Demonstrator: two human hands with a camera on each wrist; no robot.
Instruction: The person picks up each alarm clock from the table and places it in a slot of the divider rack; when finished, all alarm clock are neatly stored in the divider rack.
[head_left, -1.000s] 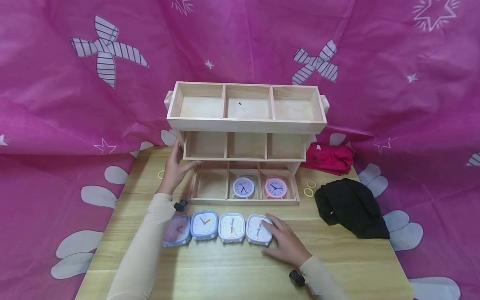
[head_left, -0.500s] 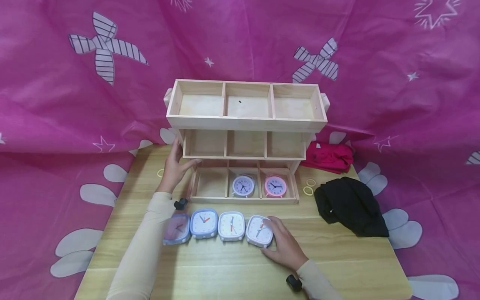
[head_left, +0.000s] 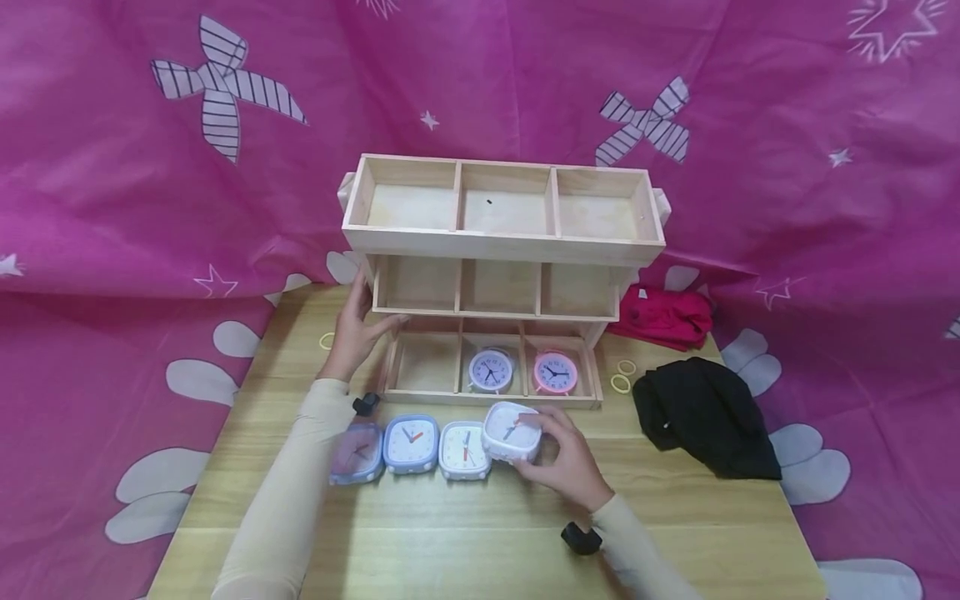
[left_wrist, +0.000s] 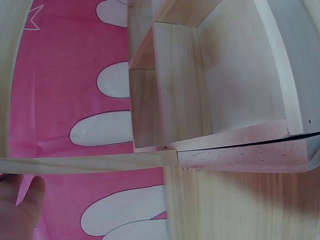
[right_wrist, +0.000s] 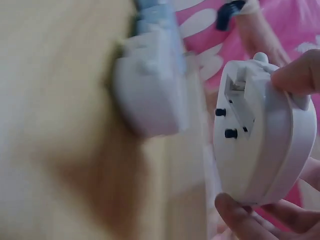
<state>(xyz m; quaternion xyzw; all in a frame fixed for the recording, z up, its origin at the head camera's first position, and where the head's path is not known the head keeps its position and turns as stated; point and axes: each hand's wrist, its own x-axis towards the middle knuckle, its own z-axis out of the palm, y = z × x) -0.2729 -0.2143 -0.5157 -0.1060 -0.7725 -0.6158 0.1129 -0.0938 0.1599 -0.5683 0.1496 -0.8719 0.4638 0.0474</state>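
Indoors, pink cloth drapes behind the wooden table; right hand grips a clock.

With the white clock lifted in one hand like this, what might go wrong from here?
1. The right hand holds the white clock only by its edges with the fingertips, so it may slip and fall onto the table.
2. The lifted clock hangs close beside the next clock in the row and might knock it.
3. The left hand only rests on the wooden shelf; a bump could shift it.

Three-tier shelf at table back, two clocks in bottom tier — clock row in front, cloths right.
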